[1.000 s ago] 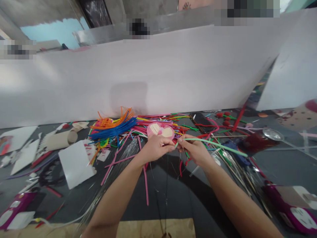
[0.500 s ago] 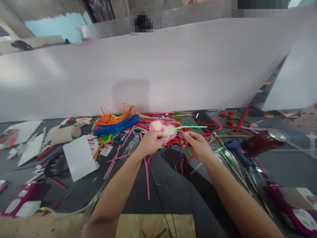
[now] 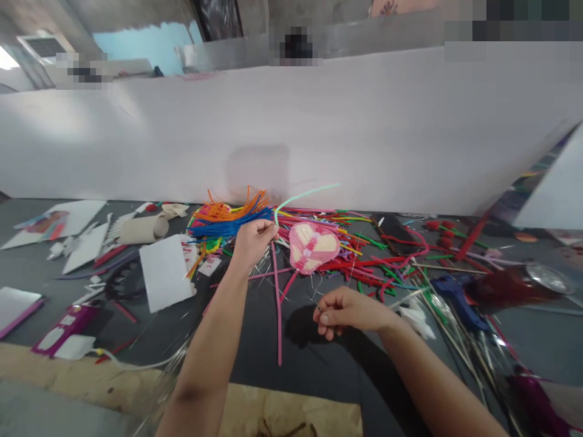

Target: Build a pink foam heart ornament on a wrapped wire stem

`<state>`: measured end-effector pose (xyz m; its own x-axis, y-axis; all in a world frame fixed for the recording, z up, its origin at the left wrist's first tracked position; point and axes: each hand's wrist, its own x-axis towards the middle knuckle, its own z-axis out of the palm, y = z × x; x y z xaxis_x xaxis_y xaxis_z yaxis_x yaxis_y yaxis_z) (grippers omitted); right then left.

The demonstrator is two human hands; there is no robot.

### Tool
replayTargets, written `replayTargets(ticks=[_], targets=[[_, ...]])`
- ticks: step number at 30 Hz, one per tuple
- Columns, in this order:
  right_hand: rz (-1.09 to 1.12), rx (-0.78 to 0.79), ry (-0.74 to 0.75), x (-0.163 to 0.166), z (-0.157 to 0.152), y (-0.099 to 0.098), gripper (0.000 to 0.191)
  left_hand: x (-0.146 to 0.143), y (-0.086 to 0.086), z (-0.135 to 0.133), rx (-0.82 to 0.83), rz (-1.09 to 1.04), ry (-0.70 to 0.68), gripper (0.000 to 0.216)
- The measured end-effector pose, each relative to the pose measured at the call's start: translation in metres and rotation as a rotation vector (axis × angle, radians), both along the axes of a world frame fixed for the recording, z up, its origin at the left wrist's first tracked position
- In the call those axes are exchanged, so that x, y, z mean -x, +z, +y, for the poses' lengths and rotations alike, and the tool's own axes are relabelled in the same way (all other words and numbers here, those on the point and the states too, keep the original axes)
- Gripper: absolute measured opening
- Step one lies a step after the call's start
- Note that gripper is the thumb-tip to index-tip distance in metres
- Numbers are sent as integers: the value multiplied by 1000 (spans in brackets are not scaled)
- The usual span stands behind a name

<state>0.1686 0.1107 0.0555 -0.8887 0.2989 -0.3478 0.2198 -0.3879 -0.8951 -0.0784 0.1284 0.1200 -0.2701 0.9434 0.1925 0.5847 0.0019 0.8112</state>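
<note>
At the far left of the dark grey tabletop [image 3: 255,346], a magenta-and-white plastic case [image 3: 66,331] lies apart from the work. A beige cardboard tube [image 3: 142,230] and a white card sheet [image 3: 166,273] sit to its right, seemingly set aside so the hands have room. Behind them, a tuft of orange and blue pipe cleaners [image 3: 230,223] fans out towards a tall white board [image 3: 291,121].

The left hand [image 3: 252,244] is closed, its fingers [image 3: 268,228] pinching the lower end of a thin pale green pipe cleaner [image 3: 307,194]. The strand arcs up and rightward, apparently held high to stay clear of the pile. Just right of those fingers, a pink-and-cream heart-shaped piece [image 3: 313,246] rests on a multicoloured heap of pipe cleaners [image 3: 359,252], seemingly free of both hands. Below it, the right hand [image 3: 350,311] is loosely curled, thumb and forefinger close together; nothing shows in it, though I cannot rule out a fine wire. Further right lie a blue glue gun [image 3: 458,301] and a dark red jar with a silver lid [image 3: 514,285].
</note>
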Motion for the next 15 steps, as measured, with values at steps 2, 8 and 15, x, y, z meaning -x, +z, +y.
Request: replayTargets(ticks=[2, 8, 15], targets=[[4, -26, -23, 3, -2, -2, 34, 1, 0, -1, 2, -14, 11, 24], [1, -53, -19, 5, -6, -8, 33, 4, -3, 0, -11, -37, -31, 23], [-47, -499, -205, -18, 10, 5, 32, 4, -21, -3, 72, -365, -14, 23]])
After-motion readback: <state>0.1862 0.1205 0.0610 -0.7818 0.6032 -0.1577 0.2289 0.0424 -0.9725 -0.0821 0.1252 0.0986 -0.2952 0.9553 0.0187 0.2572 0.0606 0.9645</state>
